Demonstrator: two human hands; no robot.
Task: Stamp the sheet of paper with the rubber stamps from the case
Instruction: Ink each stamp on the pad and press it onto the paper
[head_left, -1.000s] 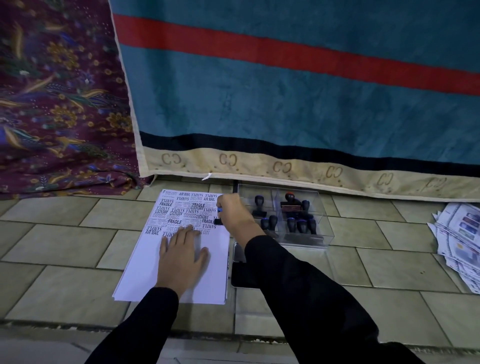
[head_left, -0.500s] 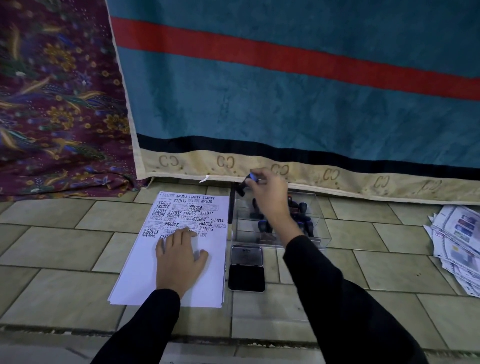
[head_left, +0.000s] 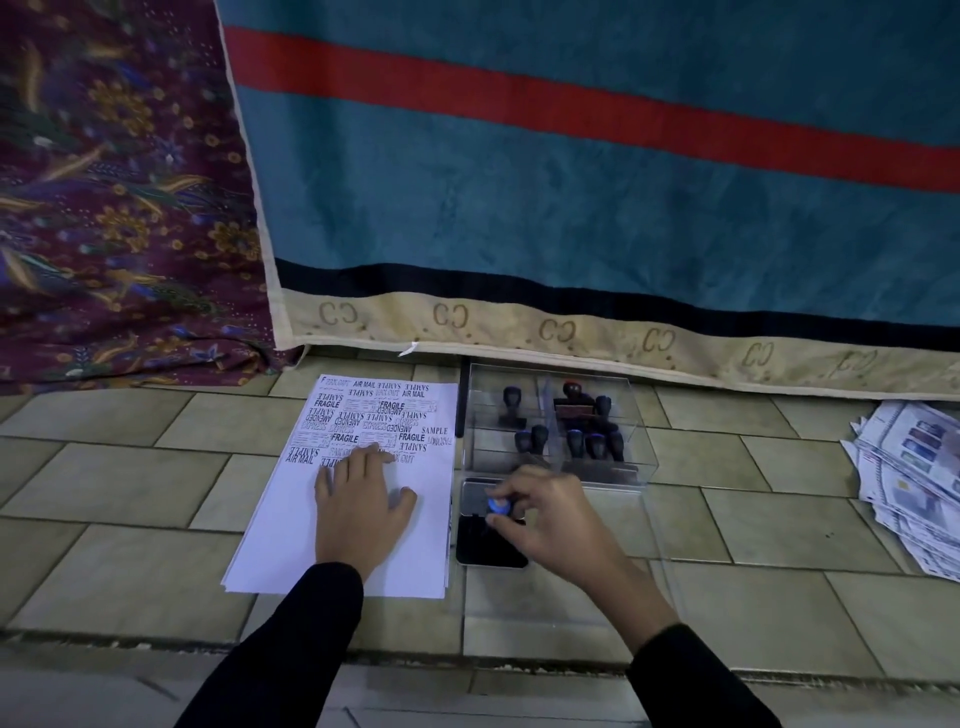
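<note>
A white sheet of paper (head_left: 291, 530) lies on the tiled floor, its upper half covered with black stamped words. My left hand (head_left: 358, 504) rests flat on it, fingers straight. To the right sits a clear plastic case (head_left: 639, 457) holding several dark-handled stamps (head_left: 592, 441). In front of the case lies an open black ink pad (head_left: 483, 545). My right hand (head_left: 545, 514) pinches a stamp with a blue-topped handle (head_left: 498, 505) and holds it down over the ink pad.
A teal rug with a red stripe and a beige border (head_left: 571, 332) hangs close behind the case. A purple patterned cloth (head_left: 114, 208) fills the left. A pile of newspapers (head_left: 914, 467) lies on the floor at right. A clear lid (head_left: 623, 561) lies under my right wrist.
My right hand stamped the paper a second ago, swung back over the case holding a stamp, and now has come toward me to the ink pad. My left hand stayed on the sheet.
</note>
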